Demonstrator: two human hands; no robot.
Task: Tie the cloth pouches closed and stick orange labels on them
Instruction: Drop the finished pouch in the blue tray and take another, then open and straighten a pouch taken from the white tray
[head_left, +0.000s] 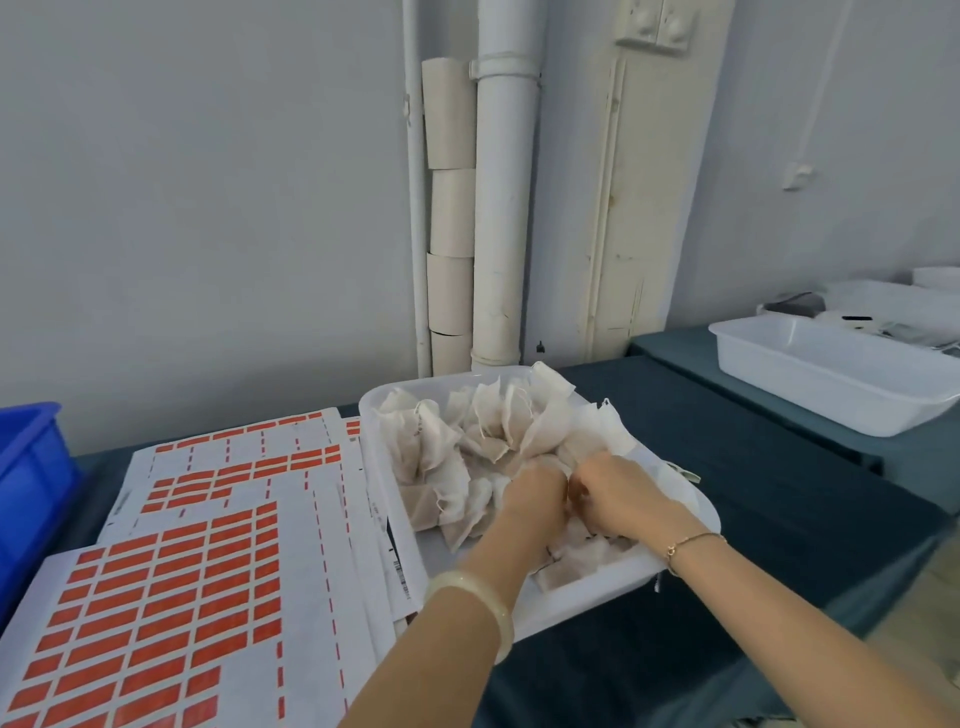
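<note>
My left hand (535, 491) and right hand (621, 493) curl together on one pouch (575, 522) in the tray (571, 605). The label sheets (171, 597) lie to the left, nearer my left hand.

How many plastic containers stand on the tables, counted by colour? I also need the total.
White trays: 2, the near tray holding cloth pouches and the far tray on the right
Blue bin: 1
Total: 3
The white things behind the far tray are too unclear to count.
</note>
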